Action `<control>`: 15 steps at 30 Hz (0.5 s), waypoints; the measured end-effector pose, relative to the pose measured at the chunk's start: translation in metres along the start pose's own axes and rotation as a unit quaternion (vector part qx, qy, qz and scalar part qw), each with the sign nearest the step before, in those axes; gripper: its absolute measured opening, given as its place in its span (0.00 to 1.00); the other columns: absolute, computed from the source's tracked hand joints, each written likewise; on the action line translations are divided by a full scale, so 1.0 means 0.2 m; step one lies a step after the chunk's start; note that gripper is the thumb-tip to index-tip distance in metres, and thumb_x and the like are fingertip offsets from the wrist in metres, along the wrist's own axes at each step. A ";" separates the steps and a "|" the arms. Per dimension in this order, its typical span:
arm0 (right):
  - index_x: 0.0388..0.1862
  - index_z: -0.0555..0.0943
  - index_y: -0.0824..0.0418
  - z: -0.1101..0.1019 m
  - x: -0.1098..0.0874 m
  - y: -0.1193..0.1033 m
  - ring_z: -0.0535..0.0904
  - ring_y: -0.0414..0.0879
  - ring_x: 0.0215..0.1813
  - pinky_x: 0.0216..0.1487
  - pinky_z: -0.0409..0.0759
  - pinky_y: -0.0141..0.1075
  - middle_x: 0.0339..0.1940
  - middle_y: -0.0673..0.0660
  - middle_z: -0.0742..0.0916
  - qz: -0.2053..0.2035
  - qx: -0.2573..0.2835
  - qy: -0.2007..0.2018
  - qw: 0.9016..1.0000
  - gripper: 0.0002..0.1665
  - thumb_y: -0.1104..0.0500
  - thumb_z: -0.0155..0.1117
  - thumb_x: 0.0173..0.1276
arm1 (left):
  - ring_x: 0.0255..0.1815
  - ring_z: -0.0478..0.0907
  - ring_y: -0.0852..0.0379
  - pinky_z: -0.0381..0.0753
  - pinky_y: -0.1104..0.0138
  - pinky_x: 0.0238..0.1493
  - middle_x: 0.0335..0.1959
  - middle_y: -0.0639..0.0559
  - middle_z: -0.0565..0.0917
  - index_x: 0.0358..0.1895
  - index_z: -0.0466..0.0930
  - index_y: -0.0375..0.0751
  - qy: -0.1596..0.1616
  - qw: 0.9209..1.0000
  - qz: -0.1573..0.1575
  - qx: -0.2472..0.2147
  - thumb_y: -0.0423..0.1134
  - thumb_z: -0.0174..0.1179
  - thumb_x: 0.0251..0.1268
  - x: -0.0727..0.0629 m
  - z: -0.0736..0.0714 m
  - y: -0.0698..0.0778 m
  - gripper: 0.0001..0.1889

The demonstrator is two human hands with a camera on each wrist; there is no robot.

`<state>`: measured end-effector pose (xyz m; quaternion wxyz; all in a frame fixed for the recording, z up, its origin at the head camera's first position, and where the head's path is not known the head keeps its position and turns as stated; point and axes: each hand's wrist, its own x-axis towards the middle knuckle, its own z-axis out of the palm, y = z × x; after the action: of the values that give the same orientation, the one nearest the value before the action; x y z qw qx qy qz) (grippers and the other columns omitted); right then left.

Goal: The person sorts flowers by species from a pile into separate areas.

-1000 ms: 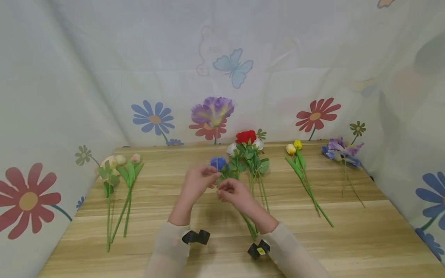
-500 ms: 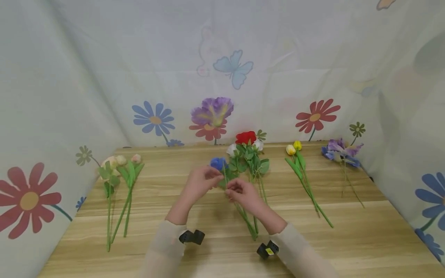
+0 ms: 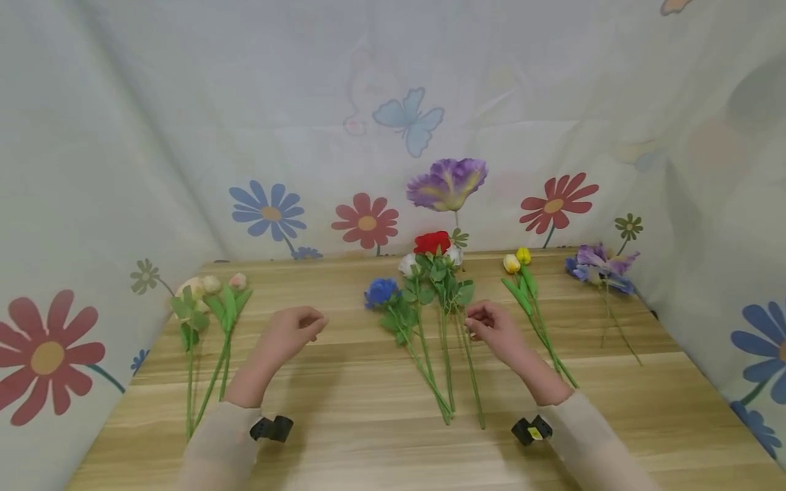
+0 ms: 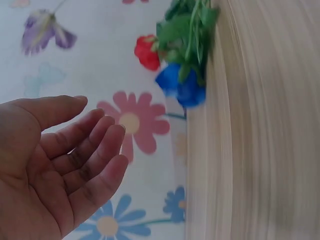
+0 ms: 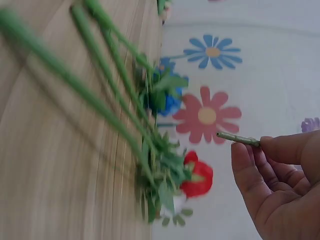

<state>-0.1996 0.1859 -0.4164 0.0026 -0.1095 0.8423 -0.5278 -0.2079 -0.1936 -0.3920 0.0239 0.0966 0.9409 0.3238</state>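
My right hand (image 3: 494,331) pinches the stem of a purple flower (image 3: 447,184), which stands upright with its bloom high against the backdrop. In the right wrist view, the cut stem end (image 5: 239,139) pokes out between thumb and fingers. My left hand (image 3: 288,334) hovers over the table at left of centre, holding nothing; its fingers are loosely bent in the left wrist view (image 4: 70,160). Between the hands lie a blue rose (image 3: 381,292), a red rose (image 3: 432,243) and white roses (image 3: 409,264), their stems toward me.
Pale blooms (image 3: 192,290) and pinkish tulips (image 3: 238,281) lie at the left of the wooden table (image 3: 344,450). Right of centre are yellow tulips (image 3: 523,256). Purple and blue flowers (image 3: 602,266) lie at the far right. A printed cloth (image 3: 276,82) encloses the back and sides.
My hands have moved apart from the centre. The right hand carries the purple flower to the right; the left has drawn away leftward and lower, baring the blue rose and stems.
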 end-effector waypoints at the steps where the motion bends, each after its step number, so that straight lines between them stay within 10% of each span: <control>1: 0.53 0.76 0.79 -0.03 0.00 0.01 0.83 0.46 0.40 0.41 0.88 0.36 0.44 0.72 0.85 0.003 -0.008 0.007 1.000 0.13 0.68 0.56 0.77 | 0.42 0.86 0.48 0.86 0.54 0.44 0.46 0.38 0.89 0.55 0.84 0.33 0.004 1.000 -0.005 0.006 0.42 0.56 0.78 -0.02 -0.02 -0.02 0.16; 15: 0.61 0.72 0.82 -0.50 -0.11 0.22 0.77 0.24 0.35 0.39 0.86 0.25 0.49 0.74 0.83 0.076 -0.079 0.078 0.991 0.20 0.65 0.53 0.80 | 0.52 0.82 0.31 0.85 0.48 0.44 0.53 0.27 0.84 0.61 0.77 0.24 0.057 0.994 -0.081 0.055 0.43 0.55 0.78 -0.23 -0.27 -0.39 0.23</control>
<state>-0.1984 0.2986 -0.4142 -0.0313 -0.0037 0.8850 -0.4645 -0.1825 -0.2960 -0.3987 -0.0089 0.0025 0.9618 0.2737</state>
